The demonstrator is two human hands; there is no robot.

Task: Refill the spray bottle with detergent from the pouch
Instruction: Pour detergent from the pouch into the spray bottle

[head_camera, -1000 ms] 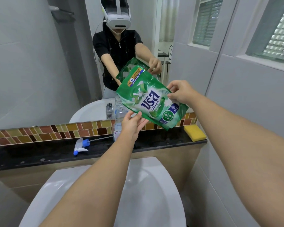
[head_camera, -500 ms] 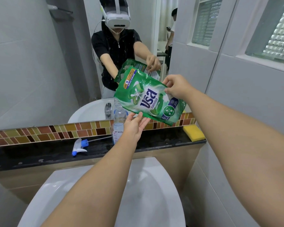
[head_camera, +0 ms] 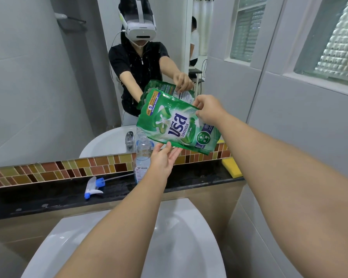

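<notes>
at frame centre the right hand (head_camera: 208, 110) pinches the tilted pouch (head_camera: 177, 125) while the open left hand (head_camera: 164, 158) props it over the uncapped spray bottle (head_camera: 143, 155); a misaimed corner could spill detergent onto the ledge (head_camera: 48, 197).

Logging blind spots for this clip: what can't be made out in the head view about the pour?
- Spray bottle mouth: covered by the green pouch, so whether the spout meets it, or any detergent flows, cannot be told.
- Pouch spout: not visible, facing away and down.
- Bottle lower part: behind the left hand.
- Right hand fingers: their grip on the pouch edge is hidden by the hand's back.
- Bottle label text: too small.
</notes>
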